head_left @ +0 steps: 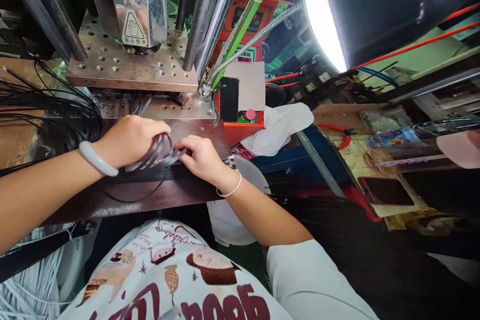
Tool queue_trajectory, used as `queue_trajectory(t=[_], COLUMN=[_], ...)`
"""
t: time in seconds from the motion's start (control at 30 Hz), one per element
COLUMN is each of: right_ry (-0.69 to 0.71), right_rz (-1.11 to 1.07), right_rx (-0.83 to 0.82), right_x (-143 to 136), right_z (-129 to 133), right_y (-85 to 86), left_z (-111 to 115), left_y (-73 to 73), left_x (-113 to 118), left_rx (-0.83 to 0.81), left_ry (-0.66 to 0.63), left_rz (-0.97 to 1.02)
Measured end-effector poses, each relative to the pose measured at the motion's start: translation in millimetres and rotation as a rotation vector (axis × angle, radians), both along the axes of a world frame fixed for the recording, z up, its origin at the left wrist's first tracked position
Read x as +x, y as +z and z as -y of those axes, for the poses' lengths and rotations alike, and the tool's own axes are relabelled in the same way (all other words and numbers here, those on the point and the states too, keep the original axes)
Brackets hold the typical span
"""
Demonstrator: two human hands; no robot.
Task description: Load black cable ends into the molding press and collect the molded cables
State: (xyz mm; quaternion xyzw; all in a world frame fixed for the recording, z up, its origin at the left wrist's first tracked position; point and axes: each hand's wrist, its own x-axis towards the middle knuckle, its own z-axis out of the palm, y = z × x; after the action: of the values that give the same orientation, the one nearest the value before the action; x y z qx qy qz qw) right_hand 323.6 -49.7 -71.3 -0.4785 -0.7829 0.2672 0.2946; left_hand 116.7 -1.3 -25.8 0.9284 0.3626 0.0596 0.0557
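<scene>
My left hand (131,141) is closed over a bunch of dark grey cables (154,152) that loops out below its fingers. To its right, my right hand (202,159) pinches the grey ends of the cables (174,156) between thumb and fingers. Both hands are just above the brown work ledge (187,190), in front of the press. One loose cable curves across the ledge beneath them. A thick bundle of black cables (80,120) lies left of my left hand. What the right fingertips cover is partly hidden.
A press plate (131,77) with metal columns stands ahead, its head bearing a hand-warning label (134,29). A lamp (324,15) hangs upper right. Right of the ledge are a phone (228,100), a red button (249,114), a white cloth (279,130) and a white bucket (243,220).
</scene>
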Motion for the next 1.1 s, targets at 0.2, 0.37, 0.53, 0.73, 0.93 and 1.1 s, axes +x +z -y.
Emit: queue_trajectory(t=[0.2, 0.37, 0.53, 0.73, 0.93, 1.1], right_ry=[0.163, 0.219, 0.228, 0.180, -0.030, 0.016], right_rz=[-0.150, -0.155, -0.017, -0.032, -0.195, -0.205], right_rx=[0.015, 0.092, 0.195, 0.302, 0.247, 0.183], right_x=[6, 9, 5, 4, 13, 13], right_z=[2, 1, 6, 12, 17, 19], right_y=[-14.6, -19.9, -23.1, -21.7, -11.0, -15.5], left_z=[25, 35, 40, 48, 51, 53], left_y=[1.0, -4.2, -32.8, -37.9, -28.3, -23.6], left_x=[4, -10, -19, -18, -8, -2], left_rx=[0.053, -0.016, -0.049, 0.203, 0.264, 0.380], left_ry=[-0.149, -0.115, -0.033, -0.175, -0.217, -0.262], left_rz=[-0.400, 0.245, 0.479, 0.398, 0.272, 0.169])
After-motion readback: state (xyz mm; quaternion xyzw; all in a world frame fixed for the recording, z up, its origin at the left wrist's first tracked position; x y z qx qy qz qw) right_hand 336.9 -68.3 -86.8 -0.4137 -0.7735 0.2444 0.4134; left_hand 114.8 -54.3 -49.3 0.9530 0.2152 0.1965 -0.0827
